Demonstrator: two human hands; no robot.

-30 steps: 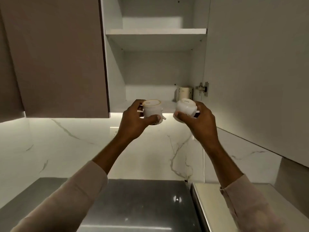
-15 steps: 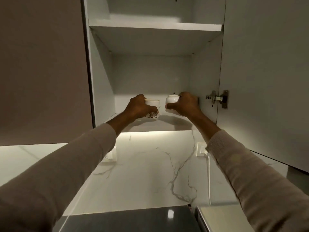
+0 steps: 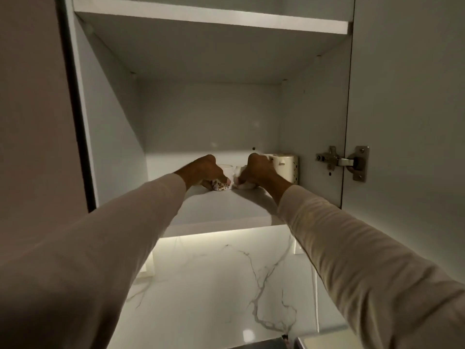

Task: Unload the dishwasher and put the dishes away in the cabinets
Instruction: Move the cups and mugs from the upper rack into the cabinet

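Both my arms reach up into the open wall cabinet. My left hand [image 3: 203, 171] grips a small white cup with a brown floral pattern [image 3: 222, 184], which stands on the lower shelf [image 3: 226, 210]. Right beside it, my right hand [image 3: 258, 170] holds a second small white cup [image 3: 242, 183], low on the same shelf and mostly hidden by the fingers. The two cups nearly touch.
A taller cream mug [image 3: 285, 166] stands at the back right of the shelf, just behind my right hand. The upper shelf [image 3: 214, 20] spans above. The cabinet door [image 3: 407, 96] hangs open at right on its hinge [image 3: 342, 162]. Marble backsplash [image 3: 226, 285] lies below.
Both hands went from in front of the cabinet, up and into it, bringing the two cups down onto the lower shelf. The camera moved closer and tilted upward.
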